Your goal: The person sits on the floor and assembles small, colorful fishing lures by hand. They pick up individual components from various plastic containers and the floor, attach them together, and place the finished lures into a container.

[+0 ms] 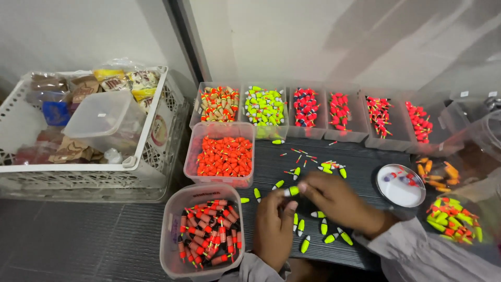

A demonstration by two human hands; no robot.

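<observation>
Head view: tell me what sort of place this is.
Probably a small workbench for sorting or assembling fishing floats. Clear tubs hold floats sorted by colour, loose yellow-green floats lie on the dark mat, and both hands, left hand and right hand, pinch one float.

The dark ribbed mat (floor level) carries loose yellow-green floats, clear tubs and a white crate.

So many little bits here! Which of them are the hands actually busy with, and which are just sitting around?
In hand:
- left hand and right hand, both pinching one yellow-green float
- loose yellow-green floats scattered on the dark mat
- thin small sticks

Just sitting around:
- row of clear tubs with sorted floats
- tub of orange floats
- white crate of snack packets
- round white lid
</observation>
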